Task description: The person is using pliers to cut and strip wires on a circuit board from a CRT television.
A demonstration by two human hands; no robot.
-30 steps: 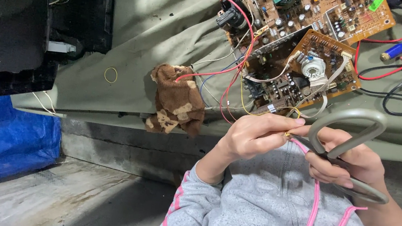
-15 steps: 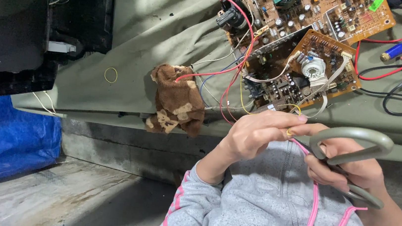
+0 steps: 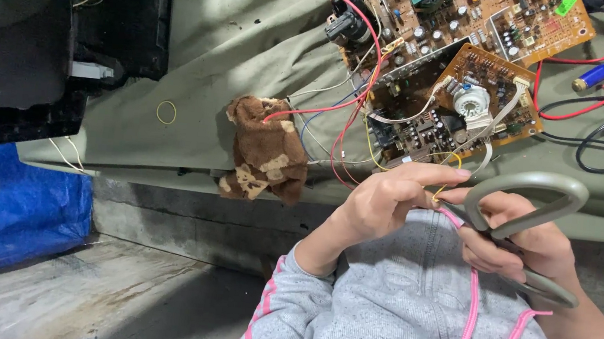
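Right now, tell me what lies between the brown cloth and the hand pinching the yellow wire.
In the head view, loose red, blue and yellow wires trail off the circuit boards across the green table cover, between the brown cloth and the left hand.

Soft even daylight, sharp focus, dim shadowed left side, slight wide-angle edge distortion

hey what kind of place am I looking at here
Probably an electronics repair bench or hobby workshop. Bare brown circuit boards with loose red wires lie on a green cloth-covered table, and the right hand holds grey-handled scissors while the left hand pinches a thin yellow wire.
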